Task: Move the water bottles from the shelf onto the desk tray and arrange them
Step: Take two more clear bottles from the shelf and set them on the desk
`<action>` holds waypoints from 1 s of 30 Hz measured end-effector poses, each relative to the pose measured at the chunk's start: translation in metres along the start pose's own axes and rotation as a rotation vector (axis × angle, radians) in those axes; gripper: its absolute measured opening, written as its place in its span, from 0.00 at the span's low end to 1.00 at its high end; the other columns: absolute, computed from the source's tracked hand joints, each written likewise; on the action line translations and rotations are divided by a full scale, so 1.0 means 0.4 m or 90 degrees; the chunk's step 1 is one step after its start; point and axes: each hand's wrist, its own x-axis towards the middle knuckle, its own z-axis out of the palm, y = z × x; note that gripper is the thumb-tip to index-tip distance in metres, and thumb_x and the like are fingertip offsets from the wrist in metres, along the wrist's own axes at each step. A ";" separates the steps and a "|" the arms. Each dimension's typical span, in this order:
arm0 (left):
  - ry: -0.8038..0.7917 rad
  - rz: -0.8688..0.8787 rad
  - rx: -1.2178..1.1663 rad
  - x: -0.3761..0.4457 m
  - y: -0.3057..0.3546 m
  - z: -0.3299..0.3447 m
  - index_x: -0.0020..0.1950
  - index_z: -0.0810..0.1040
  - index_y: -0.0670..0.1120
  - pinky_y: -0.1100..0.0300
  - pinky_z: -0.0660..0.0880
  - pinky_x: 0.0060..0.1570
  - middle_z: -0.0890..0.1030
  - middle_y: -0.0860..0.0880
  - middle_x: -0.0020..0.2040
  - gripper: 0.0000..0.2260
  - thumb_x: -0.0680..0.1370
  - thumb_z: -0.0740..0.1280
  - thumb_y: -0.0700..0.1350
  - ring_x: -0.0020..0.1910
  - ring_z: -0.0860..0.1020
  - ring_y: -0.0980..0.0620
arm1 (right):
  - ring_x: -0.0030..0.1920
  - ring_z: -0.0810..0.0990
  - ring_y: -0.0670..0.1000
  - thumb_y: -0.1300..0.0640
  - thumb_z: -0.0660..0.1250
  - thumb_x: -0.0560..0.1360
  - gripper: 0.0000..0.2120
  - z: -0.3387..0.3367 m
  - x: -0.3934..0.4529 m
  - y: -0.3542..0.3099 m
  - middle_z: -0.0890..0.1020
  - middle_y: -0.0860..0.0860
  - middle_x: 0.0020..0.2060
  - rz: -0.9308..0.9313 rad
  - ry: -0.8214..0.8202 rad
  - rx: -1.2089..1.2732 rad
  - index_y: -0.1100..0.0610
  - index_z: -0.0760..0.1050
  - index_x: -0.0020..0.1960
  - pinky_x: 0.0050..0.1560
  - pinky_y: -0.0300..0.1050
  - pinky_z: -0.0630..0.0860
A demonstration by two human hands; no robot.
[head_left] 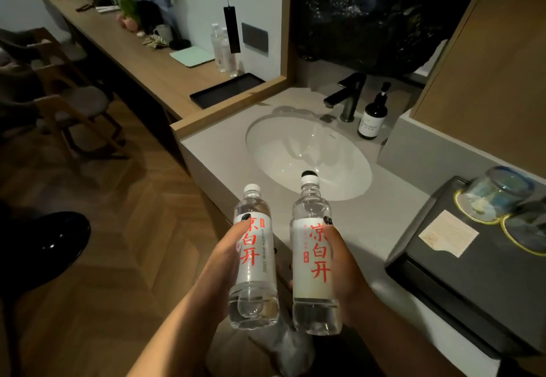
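Note:
I hold two clear water bottles with white labels and red characters, upright and side by side in front of the sink counter. My left hand (pixel 220 261) grips the left bottle (pixel 254 258), which has a white cap. My right hand (pixel 344 261) grips the right bottle (pixel 314 261), whose cap looks dark on top. Far ahead on the wooden desk (pixel 139 60) lies a flat black tray (pixel 226 90) with nothing on it. Two more clear bottles (pixel 223 48) stand on the desk just behind that tray, against the wall.
A white sink basin (pixel 307 155) with a dark faucet (pixel 345 96) and a dark soap pump bottle (pixel 373 116) lies ahead. At right, a black tray (pixel 461 273) holds upturned glasses (pixel 499 196). A wooden chair (pixel 71 105) stands left of the desk. A black pendant (pixel 232 29) hangs over the desk.

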 end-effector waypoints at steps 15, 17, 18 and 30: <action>-0.047 0.002 0.037 0.063 0.322 -0.350 0.53 0.75 0.38 0.54 0.78 0.30 0.79 0.39 0.36 0.20 0.76 0.62 0.55 0.30 0.79 0.44 | 0.41 0.83 0.55 0.38 0.57 0.76 0.23 0.484 0.135 -0.074 0.86 0.56 0.40 0.097 0.008 0.107 0.55 0.80 0.50 0.49 0.53 0.79; -0.048 -0.020 0.040 0.075 0.378 -0.398 0.55 0.74 0.38 0.54 0.78 0.31 0.79 0.39 0.38 0.23 0.75 0.62 0.57 0.31 0.79 0.44 | 0.42 0.84 0.54 0.40 0.56 0.78 0.21 0.552 0.155 -0.090 0.86 0.56 0.44 0.077 0.005 0.119 0.54 0.79 0.54 0.45 0.48 0.78; -0.050 -0.023 0.044 0.079 0.407 -0.421 0.56 0.74 0.38 0.54 0.79 0.31 0.79 0.39 0.38 0.23 0.74 0.63 0.57 0.31 0.80 0.44 | 0.43 0.83 0.54 0.40 0.56 0.78 0.21 0.583 0.164 -0.100 0.85 0.56 0.44 0.066 0.005 0.128 0.54 0.78 0.54 0.45 0.48 0.77; -0.007 -0.023 0.014 0.199 0.645 -0.589 0.60 0.73 0.41 0.51 0.79 0.39 0.81 0.39 0.39 0.21 0.76 0.63 0.56 0.35 0.81 0.43 | 0.43 0.82 0.60 0.35 0.60 0.74 0.26 0.799 0.377 -0.203 0.83 0.59 0.42 0.080 0.024 0.134 0.56 0.75 0.56 0.58 0.63 0.76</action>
